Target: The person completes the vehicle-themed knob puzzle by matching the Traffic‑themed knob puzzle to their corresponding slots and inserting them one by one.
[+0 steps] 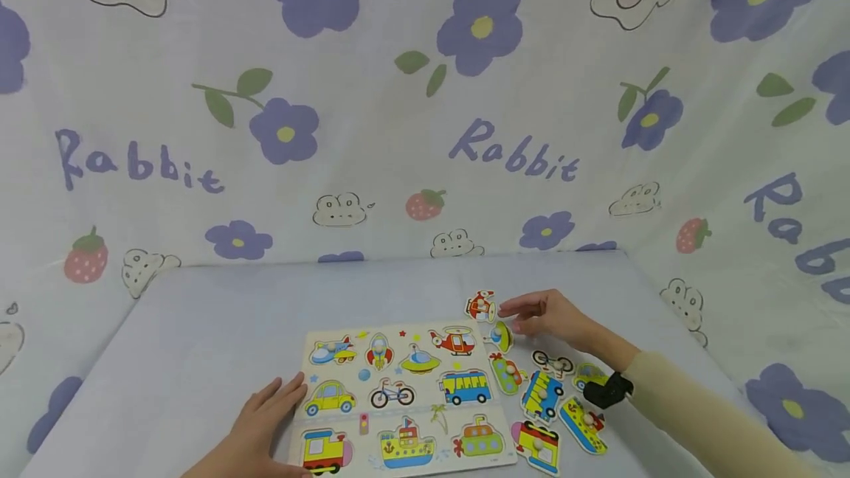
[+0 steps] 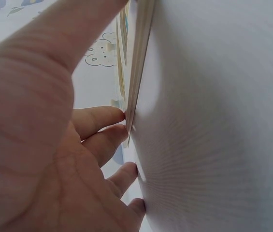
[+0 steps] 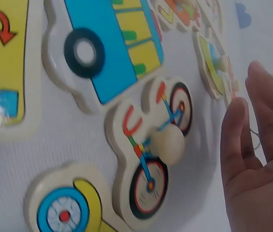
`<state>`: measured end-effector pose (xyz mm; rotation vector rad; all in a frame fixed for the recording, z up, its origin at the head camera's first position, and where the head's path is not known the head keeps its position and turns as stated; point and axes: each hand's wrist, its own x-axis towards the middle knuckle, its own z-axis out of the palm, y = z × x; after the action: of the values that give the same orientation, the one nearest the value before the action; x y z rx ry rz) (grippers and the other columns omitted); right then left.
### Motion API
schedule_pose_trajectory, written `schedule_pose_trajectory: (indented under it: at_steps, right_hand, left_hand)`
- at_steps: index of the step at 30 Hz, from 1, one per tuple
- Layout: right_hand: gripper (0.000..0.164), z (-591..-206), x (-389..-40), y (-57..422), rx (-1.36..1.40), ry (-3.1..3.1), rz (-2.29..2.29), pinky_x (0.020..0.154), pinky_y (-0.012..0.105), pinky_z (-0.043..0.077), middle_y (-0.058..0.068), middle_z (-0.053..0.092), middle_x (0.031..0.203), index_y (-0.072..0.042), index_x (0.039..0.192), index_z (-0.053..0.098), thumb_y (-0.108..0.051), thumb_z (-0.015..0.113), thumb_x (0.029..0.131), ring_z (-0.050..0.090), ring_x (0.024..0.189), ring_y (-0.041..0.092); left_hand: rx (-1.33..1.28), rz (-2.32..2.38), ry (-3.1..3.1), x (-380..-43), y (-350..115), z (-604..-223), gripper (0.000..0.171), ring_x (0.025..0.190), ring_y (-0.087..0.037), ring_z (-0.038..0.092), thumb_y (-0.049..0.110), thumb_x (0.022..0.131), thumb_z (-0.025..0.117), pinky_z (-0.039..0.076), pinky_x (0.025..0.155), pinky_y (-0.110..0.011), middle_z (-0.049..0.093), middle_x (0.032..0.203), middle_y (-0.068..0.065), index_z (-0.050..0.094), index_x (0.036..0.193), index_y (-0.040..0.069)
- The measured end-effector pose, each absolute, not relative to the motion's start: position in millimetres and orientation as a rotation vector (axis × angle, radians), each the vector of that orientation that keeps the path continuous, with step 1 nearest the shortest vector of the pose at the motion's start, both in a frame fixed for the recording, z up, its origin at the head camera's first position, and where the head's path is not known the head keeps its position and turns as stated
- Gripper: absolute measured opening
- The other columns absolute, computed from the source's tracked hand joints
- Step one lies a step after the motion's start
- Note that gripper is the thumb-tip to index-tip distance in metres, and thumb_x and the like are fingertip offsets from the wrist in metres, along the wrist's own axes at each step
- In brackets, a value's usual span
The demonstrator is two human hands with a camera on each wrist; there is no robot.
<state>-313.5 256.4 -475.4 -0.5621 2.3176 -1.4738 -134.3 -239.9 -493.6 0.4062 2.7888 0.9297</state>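
Pale worktop (image 1: 219, 330), wooden puzzle board (image 1: 428, 386) toward its near edge
Left hand (image 1: 262, 426) spread wide, fingertips against the board's left edge; right hand (image 1: 554, 321) with fingers parted, holding nothing. Loose between the board and the worktop's right edge: train (image 1: 539, 450), ship (image 1: 581, 426), bus (image 1: 542, 395), submarine (image 1: 506, 375), bicycle (image 1: 553, 364), partly hidden car (image 1: 587, 373). Seated along the board's far edge: plane (image 1: 332, 351), rocket (image 1: 380, 353). Just beside the right hand, by the board's far right corner: helicopter (image 1: 478, 307), saucer (image 1: 500, 338).
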Motion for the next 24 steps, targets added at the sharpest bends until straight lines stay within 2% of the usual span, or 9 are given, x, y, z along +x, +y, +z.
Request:
schedule_pose_trajectory:
  at_steps: [4,6,13,17,24]
  right_hand:
    - [0.036,-477,-316,249,-0.592,2.302,-1.496,0.071,0.033,0.055,0.017,0.067,0.118,0.001,0.123,0.066,-0.001,0.073,0.087,0.064,0.095,0.032]
    - [0.035,-480,-315,246,-0.578,2.274,-1.513,0.070,0.032,0.055,0.019,0.068,0.116,0.003,0.122,0.067,0.001,0.072,0.087,0.064,0.090,0.031]
    - [0.034,-493,-310,237,-0.535,2.189,-1.620,0.073,0.029,0.056,0.023,0.068,0.113,0.008,0.119,0.064,0.006,0.072,0.085,0.065,0.094,0.031]
    - [0.033,-499,-308,235,-0.514,2.213,-1.593,0.073,0.027,0.055,0.020,0.069,0.111,0.007,0.117,0.065,0.004,0.073,0.085,0.063,0.090,0.028]
    - [0.032,-496,-310,236,-0.489,2.258,-1.571,0.073,0.028,0.054,0.017,0.070,0.108,0.004,0.115,0.067,0.003,0.075,0.084,0.067,0.092,0.030]
  left_hand:
    - [0.365,0.930,2.793,-136,-239,-495,0.124,0.143,-0.043,0.011,0.060,0.052,0.090,0.016,0.105,-0.073,0.028,0.159,-0.009,0.039,0.150,0.005]
    - [0.406,0.940,2.796,-136,-240,-495,0.123,0.143,-0.045,0.012,0.060,0.054,0.090,0.014,0.106,-0.073,0.028,0.158,-0.011,0.039,0.149,0.003]
    - [0.541,0.947,2.840,-135,-245,-501,0.120,0.139,-0.050,0.017,0.067,0.058,0.085,0.015,0.104,-0.074,0.032,0.155,-0.018,0.041,0.146,-0.002]
    - [0.556,0.943,2.855,-134,-246,-504,0.117,0.138,-0.051,0.020,0.066,0.060,0.085,0.016,0.103,-0.075,0.034,0.154,-0.019,0.043,0.145,-0.003]
    - [0.573,0.949,2.848,-138,-244,-500,0.117,0.139,-0.051,0.018,0.064,0.061,0.085,0.018,0.103,-0.074,0.031,0.155,-0.019,0.041,0.147,-0.002]
